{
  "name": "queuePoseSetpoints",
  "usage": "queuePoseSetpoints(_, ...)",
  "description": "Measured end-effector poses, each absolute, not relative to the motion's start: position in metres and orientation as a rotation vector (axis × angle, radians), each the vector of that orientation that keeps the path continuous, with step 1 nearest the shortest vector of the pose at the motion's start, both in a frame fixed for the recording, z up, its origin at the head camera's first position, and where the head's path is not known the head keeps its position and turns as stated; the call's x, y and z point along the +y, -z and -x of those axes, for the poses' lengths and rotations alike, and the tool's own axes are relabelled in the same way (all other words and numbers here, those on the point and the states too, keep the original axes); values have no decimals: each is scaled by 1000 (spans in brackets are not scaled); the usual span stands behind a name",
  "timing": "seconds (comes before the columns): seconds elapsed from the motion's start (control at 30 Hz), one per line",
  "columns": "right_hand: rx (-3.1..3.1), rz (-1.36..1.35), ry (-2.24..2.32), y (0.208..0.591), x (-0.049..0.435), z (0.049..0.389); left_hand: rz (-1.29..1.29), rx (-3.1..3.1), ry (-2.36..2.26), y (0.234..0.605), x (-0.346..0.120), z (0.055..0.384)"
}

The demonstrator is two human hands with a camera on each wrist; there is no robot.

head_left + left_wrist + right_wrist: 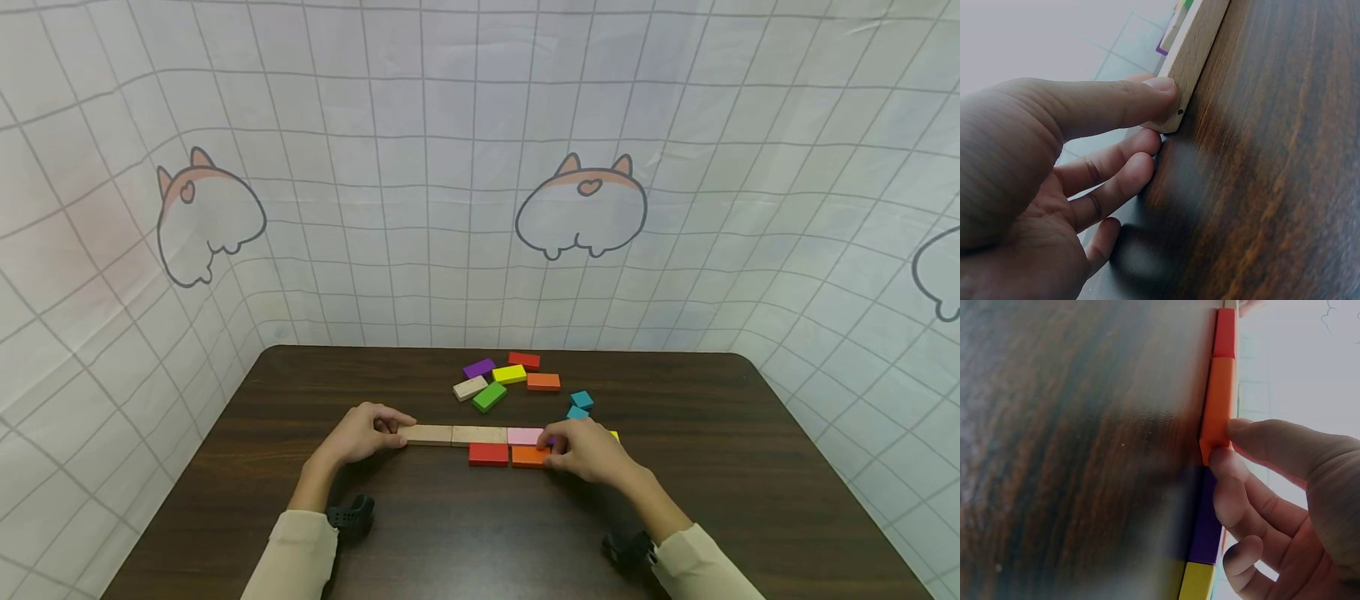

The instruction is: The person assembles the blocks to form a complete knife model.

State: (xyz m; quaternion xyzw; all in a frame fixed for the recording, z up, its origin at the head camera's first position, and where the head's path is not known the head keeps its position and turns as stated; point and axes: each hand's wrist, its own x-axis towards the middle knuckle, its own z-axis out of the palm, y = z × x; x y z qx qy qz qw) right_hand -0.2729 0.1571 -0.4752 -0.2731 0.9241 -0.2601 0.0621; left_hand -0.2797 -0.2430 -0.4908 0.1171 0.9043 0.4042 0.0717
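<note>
Left hand [366,434] pinches left end of a wooden block [427,436] — row continues with second wooden block [480,435], red block [488,454] in front. Then pink block [523,436], orange block [529,457] before it — right hand [591,451] pinching its right end.

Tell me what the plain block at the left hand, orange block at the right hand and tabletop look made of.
Plain block: likely bare wood, matte; tan with fine grain. Orange block: painted wood or plastic, can't tell; smooth, even colour, no grain visible. Tabletop: wood or wood-look laminate, slight sheen; dark streaked grain, soft reflections.
</note>
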Motion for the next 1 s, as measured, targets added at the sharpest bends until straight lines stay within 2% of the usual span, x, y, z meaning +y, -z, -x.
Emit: queuePoseSetpoints(1.0,2777,830,773,475,151,278,-349,2711,-1225,492,-244,280)
